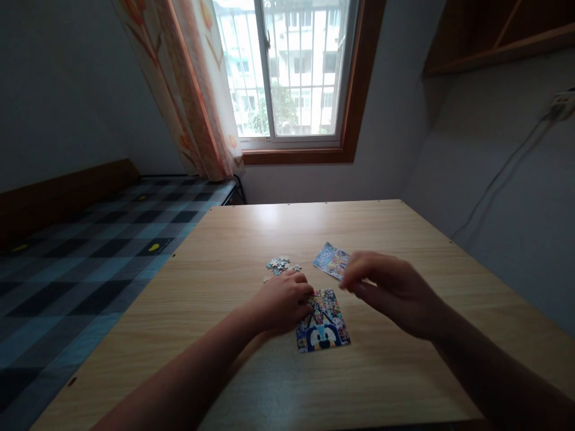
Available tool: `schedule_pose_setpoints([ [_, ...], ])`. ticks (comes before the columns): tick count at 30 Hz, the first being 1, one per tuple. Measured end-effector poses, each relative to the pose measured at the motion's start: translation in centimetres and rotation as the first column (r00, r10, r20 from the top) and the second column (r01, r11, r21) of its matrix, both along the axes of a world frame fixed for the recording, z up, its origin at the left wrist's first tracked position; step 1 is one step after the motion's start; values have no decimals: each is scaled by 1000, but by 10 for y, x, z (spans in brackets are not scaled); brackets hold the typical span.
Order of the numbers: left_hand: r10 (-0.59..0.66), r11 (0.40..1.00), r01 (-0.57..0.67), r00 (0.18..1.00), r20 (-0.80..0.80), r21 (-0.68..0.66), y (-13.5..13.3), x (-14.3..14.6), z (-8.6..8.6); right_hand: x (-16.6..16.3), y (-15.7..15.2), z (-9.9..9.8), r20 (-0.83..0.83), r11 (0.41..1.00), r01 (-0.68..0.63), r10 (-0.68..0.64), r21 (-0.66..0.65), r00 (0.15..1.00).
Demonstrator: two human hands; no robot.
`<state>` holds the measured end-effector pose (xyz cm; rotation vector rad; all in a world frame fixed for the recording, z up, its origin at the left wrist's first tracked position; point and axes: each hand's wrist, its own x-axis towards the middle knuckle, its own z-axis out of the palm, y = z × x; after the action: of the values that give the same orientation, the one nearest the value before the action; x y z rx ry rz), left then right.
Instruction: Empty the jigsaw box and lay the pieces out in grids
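A mostly assembled jigsaw puzzle [324, 336] lies on the table, showing a blue cartoon dog's face below a crowd of small coloured figures. My left hand [285, 299] rests at its upper left edge with bent fingers, covering that corner; whatever its fingertips grip is hidden. Above and to the right of the puzzle, my right hand [395, 290] has thumb and forefinger brought together in a pinch. Anything between those tips is too small to make out. Just behind the right fingertips lies a printed picture sheet [331, 260], partly covered by them.
Loose puzzle pieces [279, 264] lie in a small pile beyond my left hand. The wooden table [251, 233] reaches toward a barred window [300, 72]. A bed with a checked cover [112, 239] stands on the left; a cable [498, 170] hangs along the right wall.
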<state>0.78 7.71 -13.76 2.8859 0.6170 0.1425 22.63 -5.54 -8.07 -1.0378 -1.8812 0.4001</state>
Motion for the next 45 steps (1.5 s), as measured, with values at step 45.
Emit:
schedule_pose_setpoints([
  [45,203,959,-169,970,132,-228,1,11,-24,-14,55,-81,390,890,237,-73,-390,918],
])
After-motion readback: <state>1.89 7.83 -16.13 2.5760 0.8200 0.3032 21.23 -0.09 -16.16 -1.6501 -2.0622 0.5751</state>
